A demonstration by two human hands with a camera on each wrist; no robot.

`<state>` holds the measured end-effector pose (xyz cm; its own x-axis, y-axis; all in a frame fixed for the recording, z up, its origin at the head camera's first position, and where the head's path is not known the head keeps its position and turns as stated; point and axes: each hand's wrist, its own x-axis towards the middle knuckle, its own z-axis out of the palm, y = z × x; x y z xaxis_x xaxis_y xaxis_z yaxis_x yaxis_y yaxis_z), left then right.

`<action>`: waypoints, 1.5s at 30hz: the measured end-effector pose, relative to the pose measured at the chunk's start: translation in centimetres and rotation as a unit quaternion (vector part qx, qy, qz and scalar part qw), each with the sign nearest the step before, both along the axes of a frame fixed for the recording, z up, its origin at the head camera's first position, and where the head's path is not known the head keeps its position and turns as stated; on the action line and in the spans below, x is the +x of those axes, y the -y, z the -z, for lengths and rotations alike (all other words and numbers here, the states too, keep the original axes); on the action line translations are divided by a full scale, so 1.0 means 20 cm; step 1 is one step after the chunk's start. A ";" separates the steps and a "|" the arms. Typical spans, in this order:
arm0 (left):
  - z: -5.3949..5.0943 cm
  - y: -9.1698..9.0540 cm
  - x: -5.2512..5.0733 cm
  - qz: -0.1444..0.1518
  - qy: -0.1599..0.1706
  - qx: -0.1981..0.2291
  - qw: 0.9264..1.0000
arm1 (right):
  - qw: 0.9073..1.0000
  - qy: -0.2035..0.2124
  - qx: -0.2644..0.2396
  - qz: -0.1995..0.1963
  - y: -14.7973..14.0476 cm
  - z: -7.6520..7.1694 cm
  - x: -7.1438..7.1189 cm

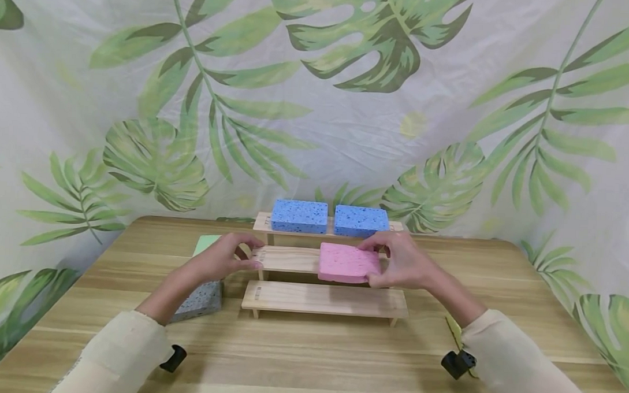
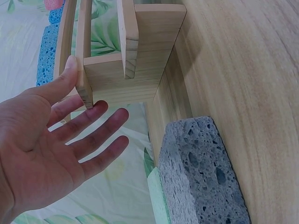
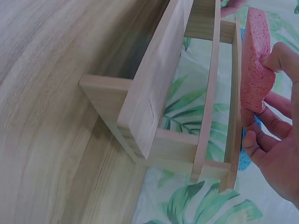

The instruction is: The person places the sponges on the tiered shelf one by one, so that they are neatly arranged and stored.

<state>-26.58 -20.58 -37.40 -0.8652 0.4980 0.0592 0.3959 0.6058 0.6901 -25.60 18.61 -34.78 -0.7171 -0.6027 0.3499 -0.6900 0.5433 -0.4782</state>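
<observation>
A three-step wooden rack (image 1: 323,300) stands on the table. At its left end, my left hand (image 1: 221,258) holds the edge of the middle step, thumb above and index finger beneath in the left wrist view; the other fingers are spread. A pink sponge (image 1: 345,262) is pinched by its right side between the thumb and fingers of my right hand (image 1: 405,261). It is over the right half of the middle step; whether it touches the wood I cannot tell. Two blue sponges, one on the left (image 1: 299,217) and one on the right (image 1: 362,221), lie side by side on the top step.
Left of the rack sit a grey sponge (image 2: 201,172) and a light green sponge (image 2: 160,198), partly behind my left arm in the head view. A yellow item (image 1: 453,331) is mostly hidden by my right sleeve. Leaf-patterned cloth (image 1: 348,134) hangs behind the table (image 1: 309,358).
</observation>
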 end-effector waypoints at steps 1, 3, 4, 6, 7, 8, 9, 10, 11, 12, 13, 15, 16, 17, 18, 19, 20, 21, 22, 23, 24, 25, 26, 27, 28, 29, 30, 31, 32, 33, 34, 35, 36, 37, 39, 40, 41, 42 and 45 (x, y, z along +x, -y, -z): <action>0.00 0.00 0.00 0.000 0.000 0.000 1.000 | 1.000 -0.001 0.001 -0.001 0.01 0.00 0.00; 0.00 0.00 0.00 0.001 0.000 0.001 1.000 | 1.000 -0.003 0.002 0.000 0.02 0.00 0.00; 0.01 0.00 0.00 0.000 0.000 0.001 1.000 | 1.000 -0.004 0.002 0.001 0.02 0.00 0.00; 0.01 0.00 -0.01 0.001 0.000 0.001 1.000 | 1.000 -0.004 0.003 0.004 0.04 -0.01 0.01; 0.01 0.00 -0.01 0.002 -0.001 0.001 1.000 | 1.000 -0.003 0.003 0.006 0.04 -0.01 0.01; 0.01 0.01 -0.01 0.002 -0.001 0.000 1.000 | 1.000 -0.002 0.004 0.007 0.04 -0.01 0.01; 0.01 0.01 -0.01 0.001 -0.001 -0.001 1.000 | 1.000 0.001 0.004 0.008 0.05 -0.01 0.01; 0.01 0.01 -0.01 0.001 -0.001 -0.002 1.000 | 1.000 0.003 0.005 0.010 0.06 -0.01 0.01; 0.01 0.01 -0.01 0.000 0.000 -0.003 1.000 | 1.000 0.005 0.005 0.010 0.06 -0.01 0.01; 0.01 0.01 -0.01 -0.001 0.000 -0.003 1.000 | 1.000 0.007 0.005 0.009 0.07 -0.01 0.01; 0.02 0.01 -0.01 -0.003 0.001 -0.004 1.000 | 1.000 0.009 0.005 0.009 0.08 -0.01 0.01; 0.02 0.01 -0.01 0.000 -0.001 -0.002 1.000 | 1.000 0.011 0.005 0.006 0.09 -0.01 0.00; 0.02 0.01 -0.01 0.000 -0.001 -0.001 1.000 | 1.000 0.011 0.005 0.005 0.10 0.00 0.00; 0.02 0.01 -0.02 -0.001 -0.001 -0.001 1.000 | 1.000 0.012 0.004 0.003 0.11 0.00 0.00; 0.02 0.01 -0.02 0.000 0.000 0.000 1.000 | 1.000 0.012 0.005 0.001 0.12 0.00 0.00; 0.02 0.01 -0.02 0.001 0.000 0.001 1.000 | 1.000 0.012 0.005 0.000 0.13 0.00 0.00; 0.02 0.01 -0.02 0.002 0.000 0.001 1.000 | 1.000 0.012 0.006 0.000 0.14 0.00 0.00; 0.02 0.01 -0.02 0.000 0.001 0.001 1.000 | 1.000 0.012 0.007 0.002 0.15 0.00 0.00; 0.02 0.01 -0.02 -0.002 0.002 0.000 1.000 | 1.000 0.011 0.009 0.004 0.16 0.00 0.00; 0.02 0.01 -0.02 -0.002 0.002 -0.001 1.000 | 1.000 0.009 0.013 0.007 0.17 0.00 0.00; 0.02 0.02 -0.02 -0.001 0.001 -0.002 1.000 | 1.000 0.008 0.017 0.009 0.18 0.00 0.00; 0.02 0.02 -0.02 -0.001 0.001 -0.002 1.000 | 1.000 0.008 0.020 0.012 0.19 0.00 0.01; 0.02 0.02 -0.02 0.000 0.000 -0.001 1.000 | 1.000 0.009 0.023 0.013 0.19 0.00 0.01; 0.02 0.01 -0.02 -0.001 0.000 -0.001 1.000 | 1.000 0.010 0.025 0.014 0.20 0.00 0.00; 0.02 0.01 -0.02 -0.001 0.000 -0.001 1.000 | 1.000 0.010 0.025 0.013 0.21 0.01 0.00; 0.02 0.01 -0.02 0.000 0.000 -0.001 1.000 | 1.000 0.011 0.026 0.011 0.22 0.01 0.00; 0.02 0.01 -0.02 -0.001 0.001 -0.001 1.000 | 1.000 0.012 0.024 0.008 0.22 0.01 0.00; 0.02 0.01 -0.02 0.000 0.001 -0.001 1.000 | 1.000 0.012 0.022 0.004 0.23 0.02 0.00; 0.02 0.01 -0.02 -0.001 0.002 -0.001 1.000 | 1.000 0.012 0.020 0.002 0.24 0.02 0.00; 0.02 0.01 -0.02 -0.001 0.001 -0.003 1.000 | 1.000 0.010 0.021 -0.001 0.25 0.02 0.00; 0.02 0.01 -0.02 -0.003 0.001 -0.003 1.000 | 1.000 0.010 0.020 -0.003 0.25 0.02 0.00; 0.02 0.01 -0.02 -0.003 0.001 -0.004 1.000 | 1.000 0.009 0.021 -0.003 0.26 0.02 0.00; 0.02 0.02 -0.02 -0.004 0.002 -0.005 1.000 | 1.000 0.008 0.023 -0.002 0.27 0.02 0.00; 0.02 0.02 -0.02 -0.002 0.001 -0.005 1.000 | 1.000 0.008 0.025 -0.001 0.28 0.02 0.00; 0.02 0.02 -0.02 -0.003 0.001 -0.005 1.000 | 1.000 0.010 0.027 0.002 0.30 0.02 0.00; 0.02 0.01 -0.02 -0.005 0.001 -0.007 1.000 | 1.000 0.011 0.027 0.003 0.30 0.02 0.00; 0.02 0.01 -0.02 -0.004 0.001 -0.006 1.000 | 1.000 0.010 0.028 0.004 0.31 0.02 0.00; 0.02 0.01 -0.02 -0.005 0.001 -0.007 1.000 | 1.000 0.009 0.027 0.004 0.32 0.02 0.00; 0.02 0.01 -0.02 -0.004 0.000 -0.007 1.000 | 1.000 0.009 0.021 0.001 0.34 0.02 0.00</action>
<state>-26.92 -20.87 -37.74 -0.8695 0.4912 0.0520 0.3902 0.6185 0.6821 -25.68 11.78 -35.26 -0.7245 -0.6151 0.3109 -0.6802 0.5651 -0.4669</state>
